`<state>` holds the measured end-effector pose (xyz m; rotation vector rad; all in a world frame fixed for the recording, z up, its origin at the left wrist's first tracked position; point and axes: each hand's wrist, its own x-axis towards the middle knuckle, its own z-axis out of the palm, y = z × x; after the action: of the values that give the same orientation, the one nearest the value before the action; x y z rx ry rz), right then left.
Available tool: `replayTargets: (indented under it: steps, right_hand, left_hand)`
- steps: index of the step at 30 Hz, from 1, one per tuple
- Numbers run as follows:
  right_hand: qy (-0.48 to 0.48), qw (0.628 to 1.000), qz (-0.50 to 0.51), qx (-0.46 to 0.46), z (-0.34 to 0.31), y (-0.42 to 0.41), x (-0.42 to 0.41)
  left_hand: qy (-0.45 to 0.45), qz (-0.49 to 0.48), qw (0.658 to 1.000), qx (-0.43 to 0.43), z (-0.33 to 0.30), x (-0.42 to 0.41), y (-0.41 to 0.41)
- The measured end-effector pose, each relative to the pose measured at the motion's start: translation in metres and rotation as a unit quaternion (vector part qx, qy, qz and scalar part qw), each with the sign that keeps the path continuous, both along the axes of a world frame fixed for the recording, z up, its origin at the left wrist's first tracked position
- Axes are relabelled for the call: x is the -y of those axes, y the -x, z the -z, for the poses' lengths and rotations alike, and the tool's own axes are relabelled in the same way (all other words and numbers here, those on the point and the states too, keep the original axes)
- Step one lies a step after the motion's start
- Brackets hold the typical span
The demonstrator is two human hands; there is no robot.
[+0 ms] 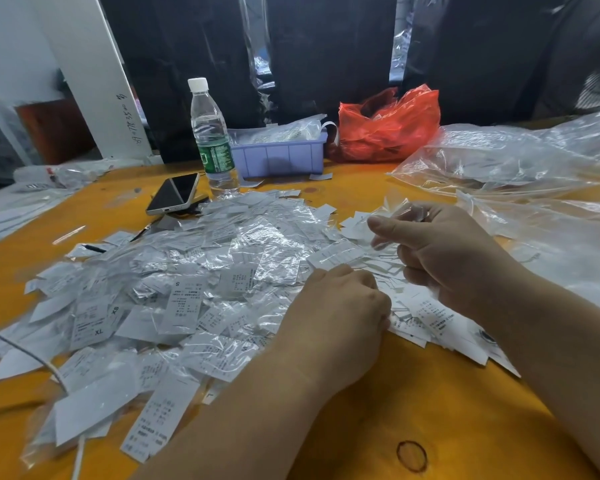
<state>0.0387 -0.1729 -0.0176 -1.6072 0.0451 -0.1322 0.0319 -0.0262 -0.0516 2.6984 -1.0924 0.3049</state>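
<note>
Table (430, 393), labels (355, 232) in curled right hand (444, 251)

The left hand (340, 306) hides its fingertips. The clear bag (397, 206) in the right hand (444, 251) is blurred; print on the labels (184, 303) is too small to read.

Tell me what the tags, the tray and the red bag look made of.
Tags: likely matte white paper, printed, in glossy clear film sleeves that crinkle. Tray: seemingly moulded lilac plastic, ribbed walls. Red bag: thin translucent plastic film, wrinkled, shiny.
</note>
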Motion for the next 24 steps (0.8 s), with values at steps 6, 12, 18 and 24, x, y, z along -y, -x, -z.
replayTargets:
  steps: [6,12,18,24]
  right_hand:
    - [0.005,1.0,0.003,-0.002,0.0011,-0.002,0.0023]
    - [-0.004,1.0,0.001,-0.003,0.0023,-0.0041,0.0044]
    - [0.007,1.0,0.004,-0.001,0.0042,-0.0058,0.0049]
    - [0.009,1.0,0.006,-0.003,0.0046,-0.0055,0.0042]
  left_hand:
    - [-0.001,0.011,1.0,-0.004,-0.0022,-0.0035,0.0004]
    - [0.018,0.003,0.996,-0.088,-0.0008,-0.0076,-0.0022]
    - [0.029,0.009,0.999,-0.045,-0.0024,-0.0047,-0.001]
    - [0.012,0.044,0.998,0.037,-0.0019,-0.0061,0.0041]
